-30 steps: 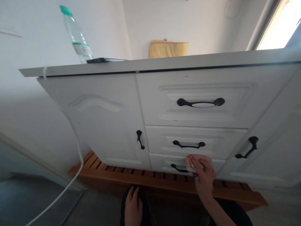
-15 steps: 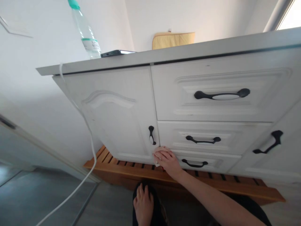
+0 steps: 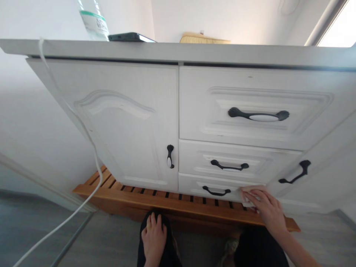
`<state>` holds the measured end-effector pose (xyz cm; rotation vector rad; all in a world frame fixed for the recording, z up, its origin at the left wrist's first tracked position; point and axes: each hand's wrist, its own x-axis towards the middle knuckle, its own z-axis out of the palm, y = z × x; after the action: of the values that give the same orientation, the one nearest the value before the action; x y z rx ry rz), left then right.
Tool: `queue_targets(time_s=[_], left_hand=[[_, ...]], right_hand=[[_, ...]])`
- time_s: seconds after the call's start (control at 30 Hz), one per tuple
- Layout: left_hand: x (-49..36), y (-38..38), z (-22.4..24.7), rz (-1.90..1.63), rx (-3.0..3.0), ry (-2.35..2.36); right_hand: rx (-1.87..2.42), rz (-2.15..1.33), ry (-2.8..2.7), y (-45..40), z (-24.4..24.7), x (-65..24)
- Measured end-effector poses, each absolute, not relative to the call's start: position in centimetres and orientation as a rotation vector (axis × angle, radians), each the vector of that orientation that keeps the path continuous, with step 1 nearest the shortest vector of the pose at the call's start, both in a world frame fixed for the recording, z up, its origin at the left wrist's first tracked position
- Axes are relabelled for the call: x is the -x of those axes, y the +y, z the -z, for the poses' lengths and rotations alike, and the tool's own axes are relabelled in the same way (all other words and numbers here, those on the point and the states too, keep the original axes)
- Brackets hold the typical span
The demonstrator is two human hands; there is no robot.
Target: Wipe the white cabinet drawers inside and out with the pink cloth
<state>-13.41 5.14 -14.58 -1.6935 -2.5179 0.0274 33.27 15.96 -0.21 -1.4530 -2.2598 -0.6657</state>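
Observation:
My right hand [image 3: 269, 212] is closed over a pale pinkish cloth [image 3: 246, 196] and presses it against the right end of the bottom drawer [image 3: 187, 184] of a white cabinet. A bit of red shows at the cloth's lower edge; what it is I cannot make out. Just left of the cloth is the bottom drawer's dark handle [image 3: 216, 191]. My left hand [image 3: 154, 234] rests on my left knee [image 3: 169, 241], fingers lying flat over the dark trouser leg, with nothing in it.
Below the cabinet runs a slatted wooden bench [image 3: 133, 198]. A white cable [image 3: 94, 148] hangs down the left side to the floor. On the countertop [image 3: 222, 55] stand a plastic bottle [image 3: 94, 24] and a phone [image 3: 129, 37]. More dark handles [image 3: 258, 115] stick out from the fronts.
My right hand has moved right with the cloth, from the left end of the bottom drawer to its right end. The view has shifted and levelled. My left hand stays on the knee.

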Motion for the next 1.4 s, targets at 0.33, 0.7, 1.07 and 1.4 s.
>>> queue_targets(time_s=[0.33, 0.7, 1.07, 1.4], left_hand=[[12.5, 5.5, 14.4, 0.004, 1.702, -2.526], [13.8, 4.9, 14.9, 0.010, 1.706, -2.543], [13.3, 5.9, 14.7, 0.046, 1.716, -2.556], [12.8, 5.7, 14.2, -0.048, 1.723, -2.525]], right_hand=[[1.165, 0.353, -2.069, 13.1, -1.5, -18.2], [0.856, 0.372, -2.377, 20.8, 5.3, -3.7], [1.138, 0.127, -2.174, 15.0, 5.2, -7.7], [1.031, 0.233, -2.154, 18.9, 7.2, -6.9]])
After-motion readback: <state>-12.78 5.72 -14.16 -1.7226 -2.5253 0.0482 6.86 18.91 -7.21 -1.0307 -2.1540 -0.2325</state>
